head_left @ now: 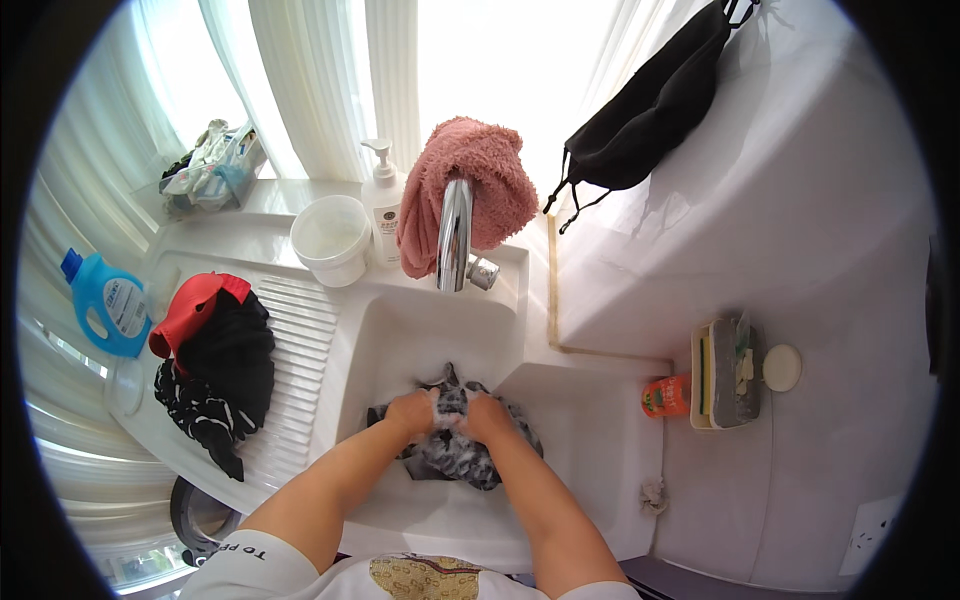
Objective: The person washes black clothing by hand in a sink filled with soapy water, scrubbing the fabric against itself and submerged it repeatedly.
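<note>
Both my forearms reach down into a white sink. A wet black-and-white patterned cloth garment lies bunched in it with soapy foam on it. My left hand is closed on the garment's upper part, and my right hand grips it close beside, the two nearly touching. Foam and folds hide most of my fingertips. Above the sink stands a chrome faucet with a pink fluffy towel draped over it.
On the ridged washboard at left lie black and red clothes. Behind are a blue detergent bottle, a white tub and a pump bottle. At right, a wall caddy adjoins an orange bottle; a black mask hangs above.
</note>
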`<move>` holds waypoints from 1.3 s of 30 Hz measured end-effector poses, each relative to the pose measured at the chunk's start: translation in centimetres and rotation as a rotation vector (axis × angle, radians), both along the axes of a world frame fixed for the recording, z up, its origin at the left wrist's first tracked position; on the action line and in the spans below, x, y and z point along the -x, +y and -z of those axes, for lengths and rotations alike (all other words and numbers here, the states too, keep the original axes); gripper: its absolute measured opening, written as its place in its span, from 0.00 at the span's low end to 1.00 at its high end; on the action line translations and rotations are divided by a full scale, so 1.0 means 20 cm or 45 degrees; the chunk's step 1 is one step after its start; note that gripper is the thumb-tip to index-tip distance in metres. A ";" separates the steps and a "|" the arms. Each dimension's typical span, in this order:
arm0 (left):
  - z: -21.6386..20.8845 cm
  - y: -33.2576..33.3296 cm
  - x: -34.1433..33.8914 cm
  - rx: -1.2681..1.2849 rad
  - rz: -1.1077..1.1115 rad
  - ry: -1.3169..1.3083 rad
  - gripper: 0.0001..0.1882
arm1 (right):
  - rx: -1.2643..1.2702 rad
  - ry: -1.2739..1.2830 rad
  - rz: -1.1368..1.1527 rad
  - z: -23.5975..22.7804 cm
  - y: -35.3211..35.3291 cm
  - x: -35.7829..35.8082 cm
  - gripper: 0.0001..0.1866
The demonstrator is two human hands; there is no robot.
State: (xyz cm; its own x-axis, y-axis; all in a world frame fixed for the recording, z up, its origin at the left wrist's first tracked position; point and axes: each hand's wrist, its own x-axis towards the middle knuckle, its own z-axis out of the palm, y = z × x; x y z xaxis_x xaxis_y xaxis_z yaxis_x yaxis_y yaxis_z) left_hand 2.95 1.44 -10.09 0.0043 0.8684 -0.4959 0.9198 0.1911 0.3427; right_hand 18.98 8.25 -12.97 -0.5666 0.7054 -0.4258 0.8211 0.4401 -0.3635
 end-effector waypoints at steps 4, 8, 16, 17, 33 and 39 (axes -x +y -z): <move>-0.13 0.00 0.05 0.227 -0.072 -0.359 0.36 | 0.402 0.095 0.101 -0.21 0.05 -0.03 0.41; -0.02 -0.10 0.07 0.690 -0.304 -0.921 0.32 | 1.192 0.070 0.379 -0.64 0.05 -0.18 0.38; -0.23 -0.30 0.10 0.207 -0.351 -0.275 0.43 | 0.197 -0.182 -0.312 -0.60 -0.21 -0.39 0.57; -0.32 -0.31 0.02 0.163 -0.233 -0.223 0.46 | 0.104 -0.246 -0.347 -0.55 -0.26 -0.38 0.59; 0.04 -0.10 -0.13 -0.050 -0.122 0.157 0.39 | 0.000 -0.186 0.049 0.03 -0.02 -0.20 0.21; 0.03 -0.19 0.08 0.031 -0.152 -0.569 0.32 | 0.190 -0.398 -0.113 -0.74 0.02 0.02 0.42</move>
State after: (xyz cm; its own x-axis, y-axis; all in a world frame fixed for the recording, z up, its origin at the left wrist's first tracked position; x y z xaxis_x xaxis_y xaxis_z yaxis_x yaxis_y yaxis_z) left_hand 1.40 -2.29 -10.67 0.1230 0.8639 -0.4884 0.6536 0.2999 0.6949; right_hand 18.48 8.66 1.91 -0.4489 0.5763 -0.6829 0.8638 0.4756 -0.1664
